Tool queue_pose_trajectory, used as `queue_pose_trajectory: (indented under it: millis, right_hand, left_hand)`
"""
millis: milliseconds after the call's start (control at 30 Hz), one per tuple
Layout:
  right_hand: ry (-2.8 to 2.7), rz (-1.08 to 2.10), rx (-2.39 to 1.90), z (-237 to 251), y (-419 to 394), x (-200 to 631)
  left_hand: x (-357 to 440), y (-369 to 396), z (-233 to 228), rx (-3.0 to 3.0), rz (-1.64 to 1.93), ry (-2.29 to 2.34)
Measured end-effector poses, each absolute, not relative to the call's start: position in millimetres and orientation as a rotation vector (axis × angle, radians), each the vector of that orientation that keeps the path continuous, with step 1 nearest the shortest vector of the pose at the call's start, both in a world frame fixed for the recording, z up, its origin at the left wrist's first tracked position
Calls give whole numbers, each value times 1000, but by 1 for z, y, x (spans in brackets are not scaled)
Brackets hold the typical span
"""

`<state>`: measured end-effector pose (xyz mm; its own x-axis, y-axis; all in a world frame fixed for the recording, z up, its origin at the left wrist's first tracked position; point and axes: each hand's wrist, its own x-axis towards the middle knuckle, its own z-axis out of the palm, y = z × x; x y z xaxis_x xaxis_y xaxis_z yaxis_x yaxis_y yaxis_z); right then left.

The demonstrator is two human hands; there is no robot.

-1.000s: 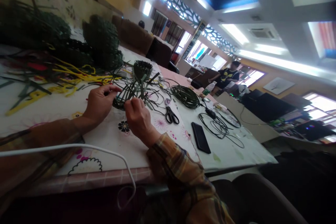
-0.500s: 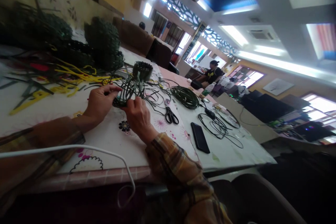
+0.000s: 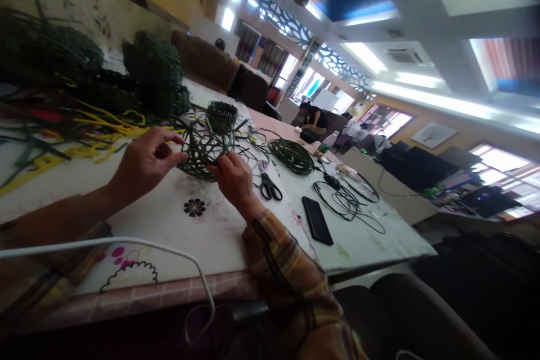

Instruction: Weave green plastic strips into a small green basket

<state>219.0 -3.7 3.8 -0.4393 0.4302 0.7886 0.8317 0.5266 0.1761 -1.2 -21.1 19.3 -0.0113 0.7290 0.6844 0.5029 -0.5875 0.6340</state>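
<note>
A half-woven piece of dark green strips, open like a basket with loose ends sticking out, is tilted up over the table between my hands. My right hand pinches its near right edge. At its left side, my left hand has thumb and forefinger apart, tips close to the strips; whether they touch is unclear. Just behind stands a small dark woven basket. Black-handled scissors lie to the right of my right hand.
Yellow strips and dark green woven bundles lie at left. Rightward are a strip coil, a phone and looped black cable. A white cable crosses in front. Another person sits beyond the table.
My left hand has drawn back leftward, its thumb and forefinger parting. The woven piece has tipped up, showing its lattice, with my right hand still on it. The far person now leans forward.
</note>
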Motion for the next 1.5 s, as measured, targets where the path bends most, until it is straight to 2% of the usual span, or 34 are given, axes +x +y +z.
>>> queue_pose_trajectory:
  millis: [133, 400, 767, 967, 1167, 1500]
  right_hand:
    - [-2090, -725, -1001, 4, -6, 218]
    - [-2050, -660, -1036, -6, -8, 212]
    - [-2025, -767, -1057, -12, -10, 204]
    - [-2018, -825, -1014, -5, -12, 205]
    - [-2119, -815, -1028, -1, -14, 201]
    - [-2108, -759, -1065, -2, -9, 203]
  left_hand:
    - [9, -27, 18, 2319, 1547, 1288]
    - [15, -31, 11, 2353, 1547, 1365]
    - [11, -27, 5, 2403, 1571, 1278]
    - [16, -33, 9, 2484, 1608, 1509]
    - [24, -36, 20, 2569, 1490, 1289]
    - [11, -26, 23, 2592, 1499, 1334]
